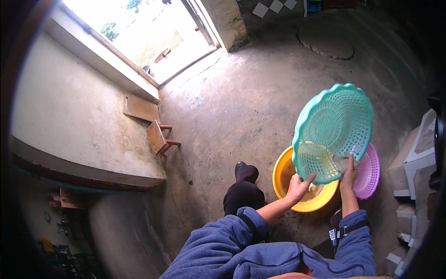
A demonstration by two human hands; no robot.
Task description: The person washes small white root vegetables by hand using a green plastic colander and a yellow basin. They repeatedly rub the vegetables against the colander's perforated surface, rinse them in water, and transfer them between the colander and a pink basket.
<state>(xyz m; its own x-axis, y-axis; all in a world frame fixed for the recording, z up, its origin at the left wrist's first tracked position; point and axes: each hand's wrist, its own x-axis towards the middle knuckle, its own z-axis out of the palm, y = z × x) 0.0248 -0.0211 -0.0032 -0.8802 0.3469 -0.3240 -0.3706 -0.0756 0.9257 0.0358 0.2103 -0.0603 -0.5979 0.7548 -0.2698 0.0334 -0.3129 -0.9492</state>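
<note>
A teal perforated plastic basket [324, 122] with a scalloped rim is held tilted, its inside facing me. My left hand [297, 188] grips its near rim, thumb on top. At the lower right of the same basket, my right hand [349, 174] holds the rim together with a wad of greyish mesh or cloth [343, 162], which lies against the basket's inner side. Beneath the basket stands a yellow plastic basin [313, 206] containing murky liquid and a small pale item, partly hidden by my left hand.
A pink-purple perforated basket [370, 174] sits on the concrete floor [223, 115] right of the basin. By the left wall are a small wooden stool [158, 139] and a leaning board [141, 107]. A doorway [156, 38] opens at the top. White-edged blocks [414, 167] line the right side.
</note>
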